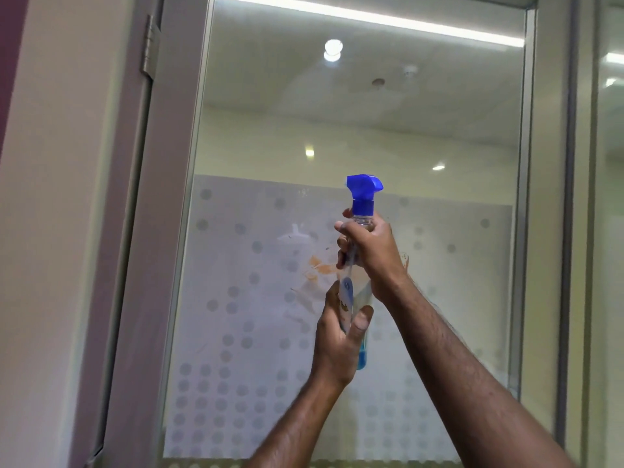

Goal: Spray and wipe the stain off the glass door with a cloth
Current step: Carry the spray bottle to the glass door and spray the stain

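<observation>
Before the stained glass door (270, 282), both hands gripping spray bottle (363, 204), right hand (369, 251) above left hand (339, 336)

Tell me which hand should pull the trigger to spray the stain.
Probably the right hand: it grips the spray bottle at the neck, just under the blue trigger head. The left hand holds the lower body.

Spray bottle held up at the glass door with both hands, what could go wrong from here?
1. The blue nozzle sits above and to the right of the orange stain, so a spray may miss it.
2. The right hand grips the spray bottle below the trigger, the left hand lower down; shifting grip could let it slip.
3. No cloth is in view, so spray could run down the frosted glass door.
</observation>
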`<state>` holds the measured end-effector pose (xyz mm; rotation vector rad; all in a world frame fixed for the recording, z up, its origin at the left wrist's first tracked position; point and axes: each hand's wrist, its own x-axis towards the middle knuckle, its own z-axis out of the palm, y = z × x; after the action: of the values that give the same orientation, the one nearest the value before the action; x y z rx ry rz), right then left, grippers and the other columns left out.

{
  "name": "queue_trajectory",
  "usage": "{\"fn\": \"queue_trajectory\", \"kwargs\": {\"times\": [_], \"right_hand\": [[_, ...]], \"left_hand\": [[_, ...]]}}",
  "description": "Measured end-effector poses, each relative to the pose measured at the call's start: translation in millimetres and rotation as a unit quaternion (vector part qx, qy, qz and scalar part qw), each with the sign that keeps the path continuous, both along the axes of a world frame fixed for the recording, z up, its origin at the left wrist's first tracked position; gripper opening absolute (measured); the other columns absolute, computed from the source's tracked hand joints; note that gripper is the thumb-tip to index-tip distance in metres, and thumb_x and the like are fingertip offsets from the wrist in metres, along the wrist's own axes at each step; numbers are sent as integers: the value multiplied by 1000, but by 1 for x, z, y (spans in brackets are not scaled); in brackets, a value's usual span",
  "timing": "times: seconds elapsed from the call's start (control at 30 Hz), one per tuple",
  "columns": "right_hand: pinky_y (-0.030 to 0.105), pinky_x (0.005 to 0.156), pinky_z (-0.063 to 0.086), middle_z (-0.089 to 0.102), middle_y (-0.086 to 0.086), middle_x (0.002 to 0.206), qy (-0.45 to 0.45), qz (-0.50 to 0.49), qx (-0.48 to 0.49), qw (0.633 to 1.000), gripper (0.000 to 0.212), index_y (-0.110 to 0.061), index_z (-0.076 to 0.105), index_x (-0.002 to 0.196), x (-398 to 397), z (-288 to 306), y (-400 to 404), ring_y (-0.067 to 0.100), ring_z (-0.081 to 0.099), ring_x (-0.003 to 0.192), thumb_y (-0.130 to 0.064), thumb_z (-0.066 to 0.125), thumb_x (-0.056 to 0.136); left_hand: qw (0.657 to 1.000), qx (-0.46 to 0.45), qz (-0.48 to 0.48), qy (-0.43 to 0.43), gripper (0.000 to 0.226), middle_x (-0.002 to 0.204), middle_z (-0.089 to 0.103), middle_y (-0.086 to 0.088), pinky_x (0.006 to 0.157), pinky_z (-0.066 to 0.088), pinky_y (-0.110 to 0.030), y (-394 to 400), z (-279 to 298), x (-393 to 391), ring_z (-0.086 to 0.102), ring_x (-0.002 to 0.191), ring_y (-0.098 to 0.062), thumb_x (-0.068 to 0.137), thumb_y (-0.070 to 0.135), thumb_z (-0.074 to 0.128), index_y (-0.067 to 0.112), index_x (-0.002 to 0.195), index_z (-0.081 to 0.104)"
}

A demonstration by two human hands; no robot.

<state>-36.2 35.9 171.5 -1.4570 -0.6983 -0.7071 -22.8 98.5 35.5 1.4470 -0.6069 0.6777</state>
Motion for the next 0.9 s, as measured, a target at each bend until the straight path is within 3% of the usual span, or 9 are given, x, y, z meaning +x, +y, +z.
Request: {"fn": "queue_trajectory", "kwargs": {"times": [0.17,0.33,0.43,0.53,0.73,0.9], "right_hand": [[33,50,51,51,7,64,5,-27,36,999,12,-10,53,103,-3,0,-32,20,50,48,-9,63,96],[36,55,52,52,1,57,15,-48,76,996,12,-12,56,102,-2,-5,-66,22,50,48,-11,66,95],[37,58,54,53,-1,56,21,-62,94,993,14,-11,56,104,-4,-9,-82,20,52,49,-10,67,95],[35,56,54,53,1,57,36,-65,96,993,18,-12,55,107,-7,-14,-93,24,51,50,-13,68,94],[33,57,54,54,1,59,52,-93,83,991,16,-14,56,108,-8,-29,-101,23,53,50,-13,66,95],[32,53,54,52,3,58,72,-78,80,991,20,-12,57,116,-15,-44,-94,21,52,46,-10,63,97]], "left_hand": [[999,37,-32,4,80,138,53,22,88,45,-2,-24,1,2,57,118,8,74,78,47,44,145,34],[995,66,-70,11,79,146,44,25,98,36,-3,-49,2,0,47,127,13,78,77,50,44,147,31],[993,73,-91,7,82,142,45,27,94,37,2,-61,-1,-1,47,120,23,80,73,52,36,150,33],[992,77,-102,13,89,150,48,18,101,39,-5,-72,-7,-1,50,128,9,78,78,52,34,154,31],[991,76,-106,29,74,143,53,20,92,41,0,-81,-23,-4,53,123,13,83,71,53,41,148,34],[990,70,-111,44,52,130,50,39,95,40,-2,-77,-43,-6,50,119,22,96,52,59,46,141,35]]}}
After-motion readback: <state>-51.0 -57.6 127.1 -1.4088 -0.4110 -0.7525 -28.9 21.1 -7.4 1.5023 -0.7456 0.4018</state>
